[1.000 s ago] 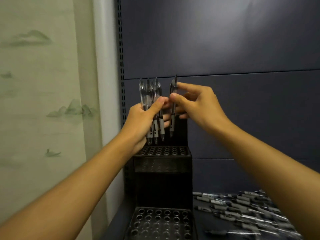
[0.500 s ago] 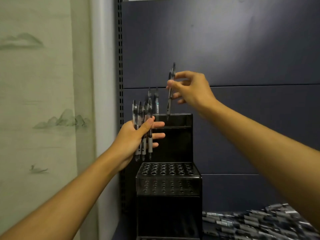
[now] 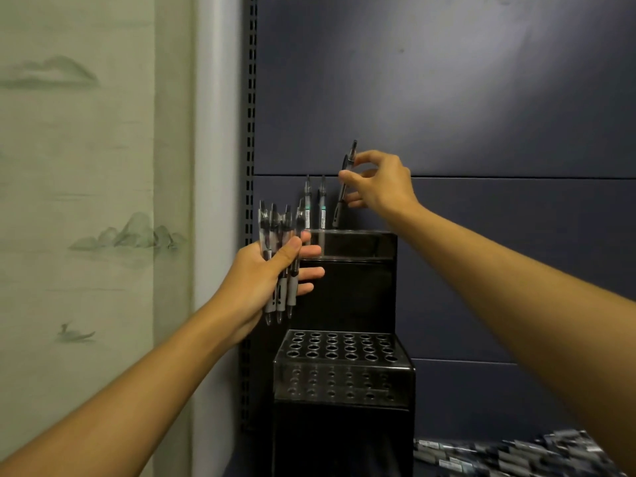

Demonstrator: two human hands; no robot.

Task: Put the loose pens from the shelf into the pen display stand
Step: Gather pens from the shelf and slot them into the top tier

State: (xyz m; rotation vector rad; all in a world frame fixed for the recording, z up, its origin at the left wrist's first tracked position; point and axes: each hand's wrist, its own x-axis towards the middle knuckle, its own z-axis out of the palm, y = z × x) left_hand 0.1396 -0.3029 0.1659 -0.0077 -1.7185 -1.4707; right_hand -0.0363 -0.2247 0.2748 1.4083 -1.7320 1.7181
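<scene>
A black tiered pen display stand [image 3: 344,376] stands at the shelf's left end, its middle tier full of open holes. Two pens [image 3: 315,208] stand upright in its top tier [image 3: 358,241]. My right hand [image 3: 380,184] pinches a single dark pen [image 3: 344,187], tip down, just above the top tier beside those two. My left hand [image 3: 272,273] grips a bundle of several clear pens [image 3: 280,256] with grey grips, held upright to the left of the stand. Loose pens [image 3: 509,456] lie heaped on the shelf at the lower right.
A dark blue back panel [image 3: 447,98] rises behind the stand. A slotted black shelf upright [image 3: 250,132] runs down just left of the stand, and a pale wall with landscape print [image 3: 86,201] lies further left.
My right hand has carried the single pen away from the bundle, up and over the top tier. My left hand with the bundle has dropped to the stand's left side. The view has tilted upward.
</scene>
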